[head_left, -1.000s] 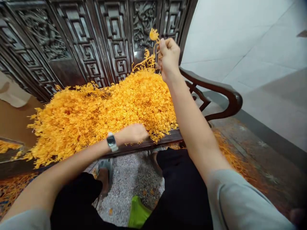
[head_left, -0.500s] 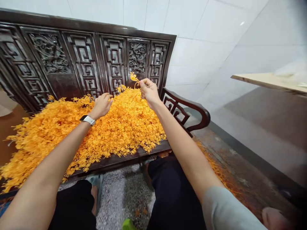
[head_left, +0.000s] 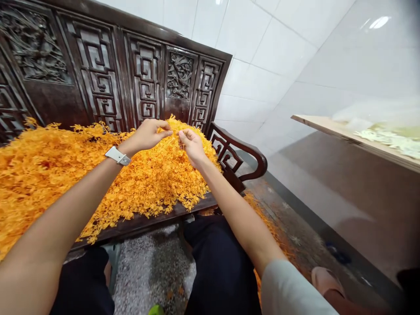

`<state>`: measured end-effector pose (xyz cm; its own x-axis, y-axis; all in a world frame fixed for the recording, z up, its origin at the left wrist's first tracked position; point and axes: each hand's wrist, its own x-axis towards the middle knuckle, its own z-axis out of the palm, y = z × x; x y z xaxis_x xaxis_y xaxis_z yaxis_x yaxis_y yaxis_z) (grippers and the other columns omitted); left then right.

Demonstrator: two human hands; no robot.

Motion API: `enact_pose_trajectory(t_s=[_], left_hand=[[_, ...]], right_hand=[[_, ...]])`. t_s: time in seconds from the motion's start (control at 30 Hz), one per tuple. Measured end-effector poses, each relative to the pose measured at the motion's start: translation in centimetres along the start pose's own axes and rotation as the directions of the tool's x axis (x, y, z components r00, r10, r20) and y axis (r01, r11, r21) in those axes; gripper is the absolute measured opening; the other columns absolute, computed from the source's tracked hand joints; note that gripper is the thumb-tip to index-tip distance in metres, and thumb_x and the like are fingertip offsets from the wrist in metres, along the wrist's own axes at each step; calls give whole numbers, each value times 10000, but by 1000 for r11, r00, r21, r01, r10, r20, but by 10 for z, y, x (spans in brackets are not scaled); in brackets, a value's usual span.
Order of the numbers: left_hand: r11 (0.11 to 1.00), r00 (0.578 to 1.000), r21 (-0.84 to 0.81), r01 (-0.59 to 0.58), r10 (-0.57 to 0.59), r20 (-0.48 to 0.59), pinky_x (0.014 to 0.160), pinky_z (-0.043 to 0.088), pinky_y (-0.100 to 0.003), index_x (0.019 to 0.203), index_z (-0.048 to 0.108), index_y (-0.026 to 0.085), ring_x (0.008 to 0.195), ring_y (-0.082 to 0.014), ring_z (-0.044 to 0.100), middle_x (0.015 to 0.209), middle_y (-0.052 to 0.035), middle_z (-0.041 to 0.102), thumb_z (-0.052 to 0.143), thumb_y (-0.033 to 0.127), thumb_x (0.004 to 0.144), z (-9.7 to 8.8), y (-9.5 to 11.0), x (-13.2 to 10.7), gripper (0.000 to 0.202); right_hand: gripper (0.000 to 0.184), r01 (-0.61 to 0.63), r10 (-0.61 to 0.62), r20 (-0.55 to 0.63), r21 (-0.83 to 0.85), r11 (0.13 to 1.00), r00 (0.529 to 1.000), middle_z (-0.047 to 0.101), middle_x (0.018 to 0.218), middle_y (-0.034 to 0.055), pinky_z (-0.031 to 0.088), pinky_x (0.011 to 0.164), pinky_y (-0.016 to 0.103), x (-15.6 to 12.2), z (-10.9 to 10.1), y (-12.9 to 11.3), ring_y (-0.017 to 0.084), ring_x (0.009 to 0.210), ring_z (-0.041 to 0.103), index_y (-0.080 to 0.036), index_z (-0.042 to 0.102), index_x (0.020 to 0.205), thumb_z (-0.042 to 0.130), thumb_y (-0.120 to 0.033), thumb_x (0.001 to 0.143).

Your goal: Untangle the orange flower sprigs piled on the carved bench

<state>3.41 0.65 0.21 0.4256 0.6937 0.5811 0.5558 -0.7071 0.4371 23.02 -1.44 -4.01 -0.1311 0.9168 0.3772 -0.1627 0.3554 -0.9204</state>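
A large heap of orange plastic-looking flower pieces (head_left: 147, 170) covers the seat of a dark carved wooden bench (head_left: 127, 223). Above the heap's right part, my left hand (head_left: 147, 135), with a pale watch strap on the wrist, has its thumb and forefinger brought together. Whatever lies between those fingertips blends into the orange behind. Close beside it, my right hand (head_left: 193, 148) pinches a thin orange flower sprig, mostly lost against the heap. The two sets of fingertips are a small gap apart.
The bench's curved armrest (head_left: 252, 162) stands to the right of the heap. A wooden board (head_left: 323, 127) with pale pieces and clear plastic juts in at the right. Orange bits (head_left: 262, 214) litter the floor, and another person's foot (head_left: 326, 280) shows at lower right.
My left hand has come up and right off the heap to meet my right hand, its fingers now closed. My right hand has lowered with the sprig. The view has swung right.
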Motion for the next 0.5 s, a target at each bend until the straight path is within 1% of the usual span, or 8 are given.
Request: enact_pose_trajectory(t_s=[0.1,0.17,0.23,0.27,0.3,0.4,0.43,0.5], left_hand=[[996,999,75,-45,43,19,768,494,-352,901,768,186,761,-199,678,860,-72,768,578,375,991,-2,6,1,282],[991,996,116,-74,67,61,717,473,-342,884,758,189,672,-183,631,771,-60,731,544,367,1006,-1,11,2,304],[981,992,165,-103,90,87,687,457,-338,904,767,195,629,-178,601,743,-57,718,541,357,997,2,14,3,293],[974,989,188,-123,105,103,684,454,-338,921,775,200,634,-182,605,757,-61,726,536,341,991,3,15,3,286],[967,985,210,-147,123,124,689,454,-339,937,782,207,653,-188,618,782,-65,739,525,314,984,4,15,3,283],[926,962,293,-238,183,202,733,465,-345,957,793,226,725,-204,656,843,-66,761,506,200,916,5,6,2,291],[909,955,323,-262,196,224,746,467,-345,949,793,229,740,-206,661,847,-62,761,505,163,878,3,1,2,303],[895,948,346,-282,205,243,749,469,-338,918,787,228,757,-209,666,839,-54,756,502,116,805,-2,-11,1,326]], right_hand=[[169,50,-54,-24,-154,987,998,584,846,1,414,727,279,0,-9,0,136,778,510,-227,602,893,669,-373,946],[157,84,-93,-44,-168,982,995,624,969,20,438,785,291,0,-13,-3,156,893,556,-235,631,980,685,-359,902],[242,120,-129,-59,-138,983,990,631,1042,26,445,816,301,0,-15,-6,175,974,571,-253,639,1078,695,-379,880],[269,141,-150,-57,-139,980,987,622,1019,22,440,807,305,-1,-16,-7,179,956,565,-259,640,1098,701,-411,885],[278,163,-172,-43,-159,974,984,602,959,15,426,779,307,-1,-17,-9,178,897,546,-261,644,1090,702,-455,900],[339,221,-226,16,-288,932,974,460,749,-16,342,676,314,-6,-19,-16,163,696,392,-252,628,905,681,-585,938],[371,244,-247,32,-322,915,968,422,718,-21,320,664,318,-8,-18,-19,161,673,356,-250,602,845,671,-600,947],[401,290,-279,80,-343,893,957,409,703,-22,308,663,324,-16,-12,-25,161,665,348,-248,555,795,655,-596,968]])
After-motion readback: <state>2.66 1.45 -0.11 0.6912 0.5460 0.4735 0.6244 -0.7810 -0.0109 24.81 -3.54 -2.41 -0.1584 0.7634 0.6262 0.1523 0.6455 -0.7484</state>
